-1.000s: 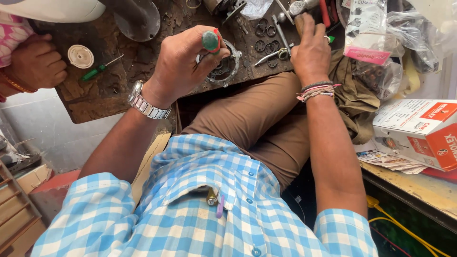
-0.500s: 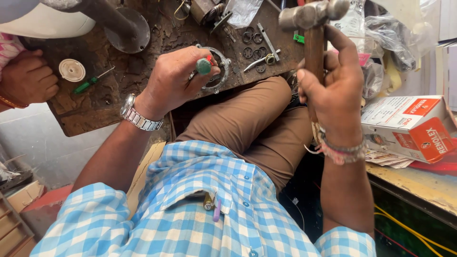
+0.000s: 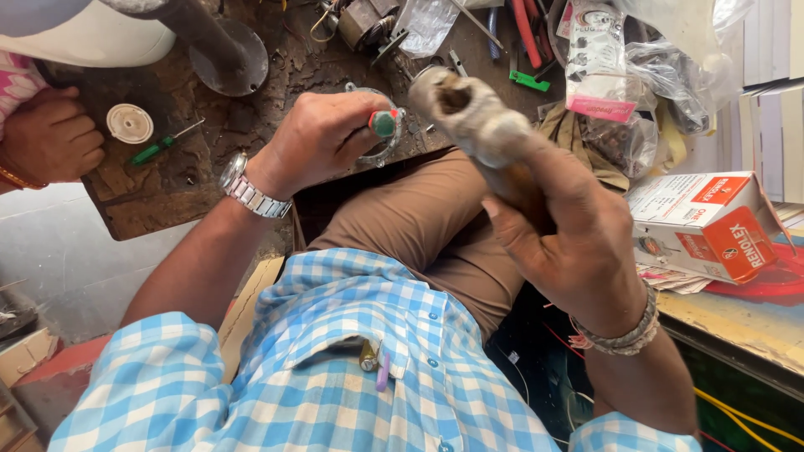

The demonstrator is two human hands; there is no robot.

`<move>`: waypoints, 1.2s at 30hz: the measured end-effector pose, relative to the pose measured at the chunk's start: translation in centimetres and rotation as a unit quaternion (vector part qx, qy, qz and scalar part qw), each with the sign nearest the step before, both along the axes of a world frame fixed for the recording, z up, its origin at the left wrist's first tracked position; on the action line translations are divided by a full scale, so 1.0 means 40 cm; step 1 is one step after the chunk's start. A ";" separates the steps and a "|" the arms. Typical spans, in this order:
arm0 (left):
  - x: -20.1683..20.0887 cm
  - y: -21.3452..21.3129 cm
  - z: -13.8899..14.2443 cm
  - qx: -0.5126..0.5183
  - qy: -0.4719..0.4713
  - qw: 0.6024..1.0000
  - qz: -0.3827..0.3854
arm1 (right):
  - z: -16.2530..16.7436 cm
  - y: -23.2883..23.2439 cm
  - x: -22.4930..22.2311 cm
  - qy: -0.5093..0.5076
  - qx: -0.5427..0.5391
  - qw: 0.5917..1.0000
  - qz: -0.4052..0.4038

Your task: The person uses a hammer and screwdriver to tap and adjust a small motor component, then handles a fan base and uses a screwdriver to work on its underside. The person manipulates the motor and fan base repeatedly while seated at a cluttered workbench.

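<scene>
Scarred wooden workbench; right hand grips worn hammer, left hand a screwdriver.

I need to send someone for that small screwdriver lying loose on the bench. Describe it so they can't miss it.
Start at the dark, worn wooden workbench and go to its left part, below the round metal base of the post. The small screwdriver lies there flat and untouched, just right of a white round cap. Its green handle and thin bare shaft set it apart; the other green-capped tool is in the left hand.
</scene>
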State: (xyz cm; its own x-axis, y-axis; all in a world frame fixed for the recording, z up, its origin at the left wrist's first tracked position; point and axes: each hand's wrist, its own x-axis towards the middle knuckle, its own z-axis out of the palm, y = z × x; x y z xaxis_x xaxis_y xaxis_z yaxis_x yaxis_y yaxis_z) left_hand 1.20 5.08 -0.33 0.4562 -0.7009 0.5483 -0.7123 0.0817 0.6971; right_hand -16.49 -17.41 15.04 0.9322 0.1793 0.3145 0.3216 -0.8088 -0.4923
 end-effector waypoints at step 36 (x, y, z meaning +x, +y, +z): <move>0.004 -0.001 -0.009 0.039 0.007 0.999 -0.005 | 0.080 0.102 0.034 0.007 -0.092 0.996 0.015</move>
